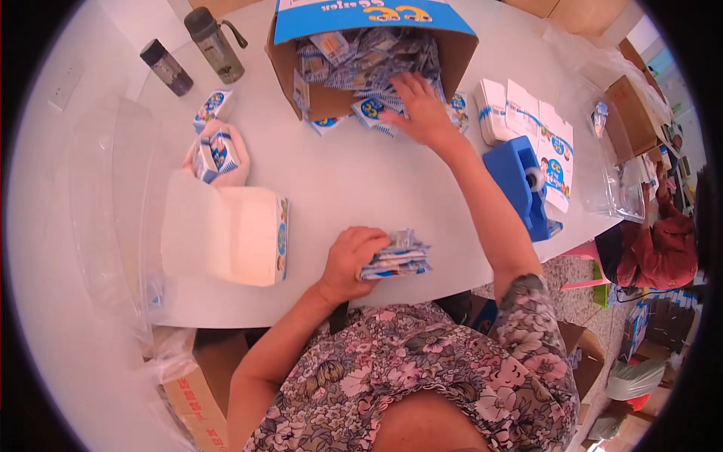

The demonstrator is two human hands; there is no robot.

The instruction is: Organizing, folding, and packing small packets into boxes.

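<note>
Near the table's front edge, my left hand (351, 264) is closed around a stack of small flat sachets (398, 258), held on edge against the tabletop. My right hand (423, 113) reaches out to the mouth of a large blue-topped cardboard box (285, 79) lying on its side. Its fingers are spread over the loose sachets (361, 60) heaped inside, and the thumb is beside a blue-and-white sachet (369, 111) at the opening. On the left stands an open white carton (248, 233) with its flap folded out.
A pink bowl (239, 162) holds several sachets, with two dark-capped bottles (218, 53) (167, 69) behind it. Right of my arm are a blue tape dispenser (512, 177) and flattened cartons (553, 143). At far right, another person in a dark red sleeve (666, 245) sits near more boxes.
</note>
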